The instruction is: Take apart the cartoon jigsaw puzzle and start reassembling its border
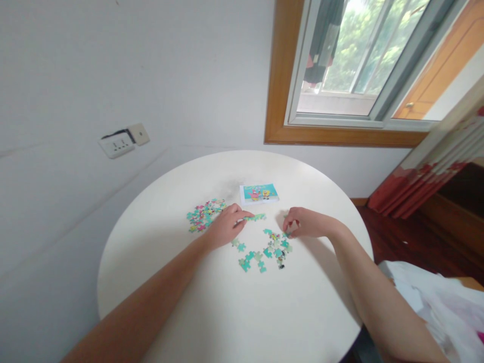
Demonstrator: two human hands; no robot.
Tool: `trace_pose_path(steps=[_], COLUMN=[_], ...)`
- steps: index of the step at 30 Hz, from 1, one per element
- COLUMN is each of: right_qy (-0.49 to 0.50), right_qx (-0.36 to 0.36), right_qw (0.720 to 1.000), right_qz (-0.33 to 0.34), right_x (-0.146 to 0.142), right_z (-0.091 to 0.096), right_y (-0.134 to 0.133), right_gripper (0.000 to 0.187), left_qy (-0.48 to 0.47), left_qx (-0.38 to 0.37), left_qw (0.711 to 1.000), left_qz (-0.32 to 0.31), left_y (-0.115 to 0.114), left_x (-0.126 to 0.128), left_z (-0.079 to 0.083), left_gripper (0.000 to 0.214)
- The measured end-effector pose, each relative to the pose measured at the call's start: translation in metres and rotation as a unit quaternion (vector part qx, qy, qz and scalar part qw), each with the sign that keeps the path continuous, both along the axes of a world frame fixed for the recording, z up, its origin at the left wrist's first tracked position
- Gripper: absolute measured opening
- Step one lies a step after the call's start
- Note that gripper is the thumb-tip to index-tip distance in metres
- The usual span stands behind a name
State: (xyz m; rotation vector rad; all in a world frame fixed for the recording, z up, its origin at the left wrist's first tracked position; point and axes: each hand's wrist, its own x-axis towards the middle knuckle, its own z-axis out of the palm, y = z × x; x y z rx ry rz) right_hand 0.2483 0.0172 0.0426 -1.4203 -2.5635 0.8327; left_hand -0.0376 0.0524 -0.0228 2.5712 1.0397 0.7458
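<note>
Jigsaw puzzle pieces lie over the middle of a round white table. My left hand (226,227) has its index finger and thumb closed on the left end of a short joined strip of green puzzle pieces (259,217). To the right, my right hand (305,222) pinches at a small teal puzzle piece (286,235) by the table surface, its fingers partly hiding it. Just left of that hand is a cluster of loose teal and pale-green pieces (278,244). More loose pieces (247,259) lie nearer me. Beside my left hand spreads a mixed multicoloured pile (202,216).
Behind the pieces lies a flat box or card with a cartoon picture (260,193). The table (227,322) reaches toward the wall, with a socket (118,144) and window (359,65) beyond. White plastic bags (434,302) sit at the lower right, below a curtain (427,166).
</note>
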Motion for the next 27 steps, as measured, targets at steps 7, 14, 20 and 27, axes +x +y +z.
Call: trace_pose_path(steps=[7, 14, 20, 27], right_qy=[-0.020, -0.013, 0.003, 0.089], right_qx=[-0.009, 0.043, 0.082, 0.095], right_qw=[1.000, 0.998, 0.993, 0.986], right_qz=[0.001, -0.047, -0.087, -0.103], right_x=[-0.002, 0.001, -0.009, -0.021], right_z=[-0.001, -0.012, -0.011, -0.025], right_y=[0.002, 0.008, 0.007, 0.018], right_gripper=[0.019, 0.016, 0.016, 0.015], left_qy=[0.002, -0.003, -0.002, -0.002], left_qx=[-0.002, 0.002, 0.005, 0.005], left_qw=[1.000, 1.000, 1.000, 1.000], left_qz=[0.002, 0.005, 0.004, 0.008], left_y=[-0.001, 0.000, 0.000, -0.002], left_x=[0.000, 0.001, 0.001, 0.001], left_z=[0.001, 0.001, 0.000, 0.003], left_gripper=[0.031, 0.030, 0.031, 0.032])
